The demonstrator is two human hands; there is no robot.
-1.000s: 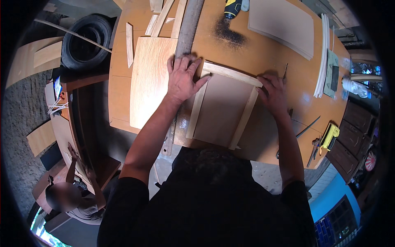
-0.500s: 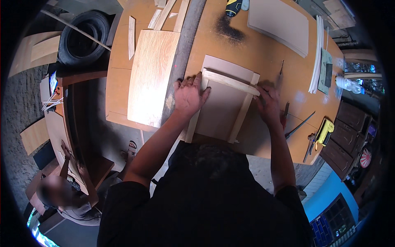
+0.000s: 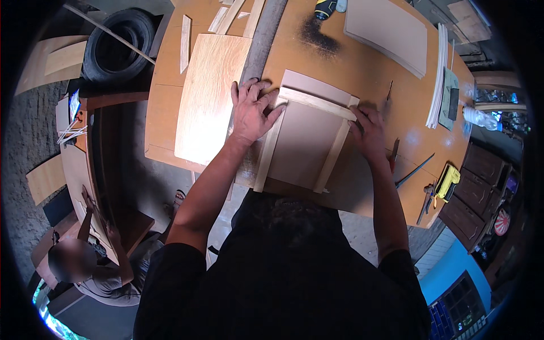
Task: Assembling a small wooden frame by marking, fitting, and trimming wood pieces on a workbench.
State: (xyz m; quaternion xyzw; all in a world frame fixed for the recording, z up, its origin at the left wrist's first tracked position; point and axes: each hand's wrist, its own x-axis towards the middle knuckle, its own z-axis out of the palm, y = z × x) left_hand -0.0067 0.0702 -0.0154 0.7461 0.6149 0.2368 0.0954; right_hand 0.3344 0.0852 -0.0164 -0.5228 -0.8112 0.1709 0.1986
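Observation:
On the table in front of me, three pale wooden strips form a U-shape on a brown board point(image 3: 303, 141). The crosspiece point(image 3: 314, 102) spans the far side, between the left strip point(image 3: 268, 153) and the right strip point(image 3: 332, 158). Beside the far left corner, my left hand point(image 3: 249, 113) has its fingers spread, the thumb touching the strips there. At the other corner, my right hand point(image 3: 369, 131) has its fingers closed round the crosspiece's right end. Part of that joint is hidden by the fingers.
A wood-grain panel point(image 3: 209, 96) and a grey bar point(image 3: 263, 42) lie left. Farther off are a power tool point(image 3: 325, 9), dark dust and stacked brown sheets point(image 3: 388, 34). A yellow staple gun point(image 3: 448, 181) and pliers point(image 3: 425, 204) lie right. A person point(image 3: 107, 272) works at lower left.
The crosspiece has shifted slightly away from me, and its right end sticks out less past the right strip. My left hand's fingers have spread and moved a little farther off.

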